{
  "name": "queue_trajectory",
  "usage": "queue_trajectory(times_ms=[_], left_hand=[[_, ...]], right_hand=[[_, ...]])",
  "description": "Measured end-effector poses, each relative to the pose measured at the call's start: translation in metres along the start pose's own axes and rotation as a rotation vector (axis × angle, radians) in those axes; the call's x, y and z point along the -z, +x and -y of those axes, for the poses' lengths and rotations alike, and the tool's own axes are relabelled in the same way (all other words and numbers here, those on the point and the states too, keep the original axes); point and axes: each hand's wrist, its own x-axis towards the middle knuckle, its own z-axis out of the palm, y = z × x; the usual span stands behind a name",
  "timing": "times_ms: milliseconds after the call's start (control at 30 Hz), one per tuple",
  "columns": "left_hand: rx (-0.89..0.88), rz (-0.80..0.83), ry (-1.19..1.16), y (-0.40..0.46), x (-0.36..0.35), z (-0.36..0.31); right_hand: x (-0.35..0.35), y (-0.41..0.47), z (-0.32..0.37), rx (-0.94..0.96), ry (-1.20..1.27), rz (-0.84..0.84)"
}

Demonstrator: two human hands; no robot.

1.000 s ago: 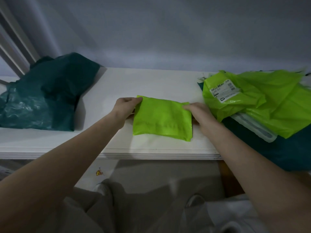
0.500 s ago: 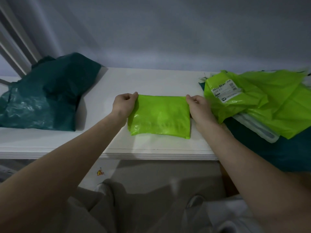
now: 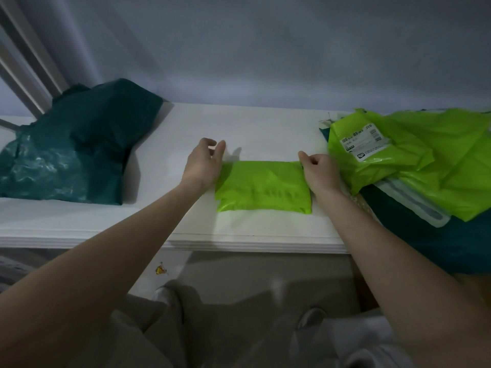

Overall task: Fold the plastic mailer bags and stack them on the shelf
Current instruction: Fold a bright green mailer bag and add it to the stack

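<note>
A bright green mailer bag, folded into a small rectangle, lies flat on the white shelf in front of me. My left hand hovers at the bag's left edge with thumb and fingers spread apart, holding nothing. At the bag's upper right corner my right hand has its fingers curled and pinches the plastic. A heap of unfolded green mailer bags lies to the right; the top one carries a white shipping label.
A crumpled dark teal bag sits on the shelf's left end against the wall. Under the green heap lie a clear zip pouch and another teal bag hanging over the edge. My legs are below the shelf's front edge.
The folded bag was squared up and laid flat. My left hand has let go of its upper left corner and lifted slightly; the right hand stays at the right corner.
</note>
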Motion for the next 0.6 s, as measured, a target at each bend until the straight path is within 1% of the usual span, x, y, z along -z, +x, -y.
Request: queue_trajectory(times_ms=[100, 167, 267, 300, 333, 433, 500, 567, 600], left_hand=[[-0.258, -0.053, 0.249, -0.004, 0.001, 0.006], [-0.365, -0.037, 0.323, -0.01, -0.002, 0.009], [-0.458, 0.034, 0.381, -0.023, -0.009, 0.008], [-0.474, 0.071, 0.402, -0.026, -0.012, 0.008], [-0.491, 0.116, 0.421, -0.03, -0.014, 0.009], [-0.496, 0.284, 0.475, -0.034, -0.023, 0.014], [-0.458, 0.355, 0.47, -0.036, -0.022, 0.014], [-0.397, 0.394, 0.444, -0.036, -0.019, 0.014], [-0.405, 0.405, 0.439, -0.036, -0.017, 0.015]], right_hand=[[-0.001, -0.004, 0.005, 0.157, -0.173, -0.078], [-0.005, -0.016, 0.013, 0.316, -0.275, -0.08], [-0.013, -0.038, 0.025, 0.599, -0.378, 0.01], [-0.016, -0.043, 0.026, 0.651, -0.43, 0.067], [-0.019, -0.047, 0.025, 0.658, -0.484, 0.136], [-0.029, -0.056, 0.017, 0.536, -0.599, 0.336], [-0.031, -0.058, 0.013, 0.489, -0.614, 0.396], [-0.03, -0.057, 0.012, 0.474, -0.611, 0.416], [-0.03, -0.056, 0.011, 0.469, -0.618, 0.418]])
